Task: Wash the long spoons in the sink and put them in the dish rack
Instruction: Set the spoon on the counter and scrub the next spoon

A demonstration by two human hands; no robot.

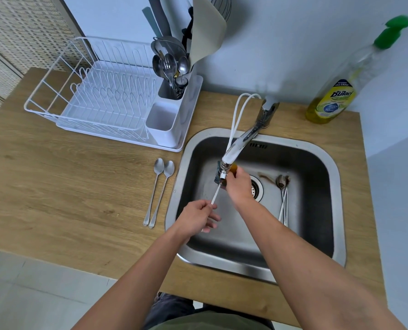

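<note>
My left hand (197, 217) grips the handle end of a long spoon (214, 200) over the steel sink (331, 163). The spoon's bowl end is hidden under the faucet head and a sponge. My right hand (240, 186) holds that yellow and dark sponge (232, 168) against the spoon's upper end. Two long spoons (159, 191) lie side by side on the wooden counter left of the sink. Several more long spoons (283, 198) lie in the sink's right half, bowls pointing away. The white wire dish rack (98, 91) stands at the back left.
The chrome faucet (243, 139) reaches over the sink with a white whisk (238, 113) beside it. A cutlery holder (174, 75) full of utensils is attached to the rack's right side. A dish soap bottle (333, 101) stands at the back right against the wall.
</note>
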